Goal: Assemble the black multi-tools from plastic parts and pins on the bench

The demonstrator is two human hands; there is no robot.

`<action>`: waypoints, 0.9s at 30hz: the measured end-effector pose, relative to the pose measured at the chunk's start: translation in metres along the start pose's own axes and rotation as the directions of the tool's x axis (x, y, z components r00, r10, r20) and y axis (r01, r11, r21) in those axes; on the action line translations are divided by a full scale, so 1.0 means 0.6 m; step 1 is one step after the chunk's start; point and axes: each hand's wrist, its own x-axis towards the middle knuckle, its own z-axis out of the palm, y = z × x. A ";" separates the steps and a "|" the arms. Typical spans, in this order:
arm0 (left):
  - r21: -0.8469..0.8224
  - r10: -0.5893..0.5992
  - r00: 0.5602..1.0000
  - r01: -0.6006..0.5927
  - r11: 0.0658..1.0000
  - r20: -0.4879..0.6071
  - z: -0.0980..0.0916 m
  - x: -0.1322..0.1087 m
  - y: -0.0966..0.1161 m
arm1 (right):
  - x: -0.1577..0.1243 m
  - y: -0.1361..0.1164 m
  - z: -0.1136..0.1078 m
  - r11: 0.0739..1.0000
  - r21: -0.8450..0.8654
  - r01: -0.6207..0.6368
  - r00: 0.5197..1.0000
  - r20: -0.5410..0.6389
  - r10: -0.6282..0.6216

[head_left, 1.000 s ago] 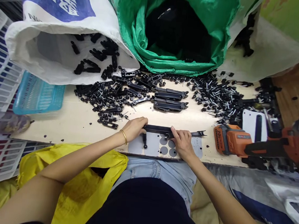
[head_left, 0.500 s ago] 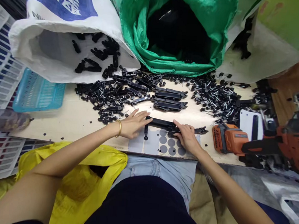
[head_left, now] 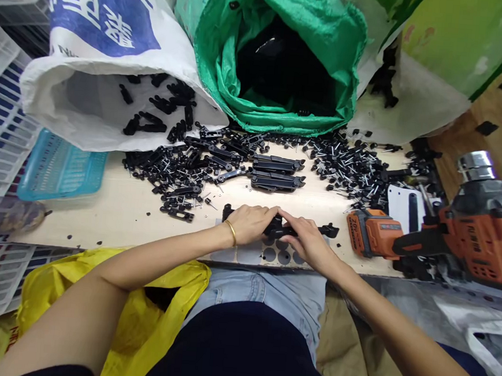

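Our left grip (head_left: 252, 223) and right grip (head_left: 310, 243) both clasp the long black bar (head_left: 280, 231) between them; the orange drill (head_left: 482, 235) lies right of the right grip.

Pale wooden bench top (head_left: 114, 209), level; surface crowded along the far half. Far left: white sack (head_left: 107, 84) lying on its side, mouth open. Far centre: green sack (head_left: 217, 63), mouth open. Left edge: teal basket (head_left: 61, 164). Centre left: loose small black parts (head_left: 178, 168) in a spread heap. Centre: stacked long black pieces (head_left: 276, 172), laid parallel. Centre right: black-headed screws (head_left: 352, 167), scattered. Right: orange cordless drill (head_left: 447, 238) on its side; white slotted plate (head_left: 400, 202) just beyond it. Near edge, centre: grey plate (head_left: 237, 255) with round holes; long black bar (head_left: 330, 230) across it.
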 end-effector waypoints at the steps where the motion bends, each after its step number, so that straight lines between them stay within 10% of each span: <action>1: -0.010 0.030 1.000 -0.030 0.999 0.009 -0.005 -0.007 -0.004 | -0.006 -0.004 -0.007 0.999 -0.049 -0.005 0.999 0.038 0.007; 5: -0.252 0.315 0.947 -0.319 0.914 -0.058 -0.016 -0.060 -0.012 | -0.046 -0.050 -0.041 0.996 -0.016 -0.085 0.946 0.312 0.086; 7: -0.567 0.417 0.889 -0.445 0.693 -0.189 -0.010 -0.094 0.002 | -0.069 -0.088 -0.046 0.952 0.245 -0.184 0.903 0.425 0.066; 14: -0.978 -0.118 0.978 -0.157 0.139 -0.174 0.032 -0.156 0.065 | -0.094 -0.173 -0.007 0.319 0.778 -0.541 0.841 0.498 0.212; 20: -0.941 -0.271 0.954 -0.203 -0.271 -0.127 0.005 -0.155 0.108 | -0.075 -0.188 -0.003 0.169 0.887 -0.430 0.888 0.382 0.255; 24: -0.858 -0.391 0.847 -0.465 -0.216 -0.361 -0.023 -0.127 0.131 | -0.061 -0.181 0.022 0.298 0.936 -0.187 0.941 0.083 0.329; 27: -0.842 -0.431 0.768 -0.538 -0.035 -0.473 -0.032 -0.102 0.125 | -0.046 -0.178 0.065 0.236 0.969 -0.069 0.836 -0.073 0.544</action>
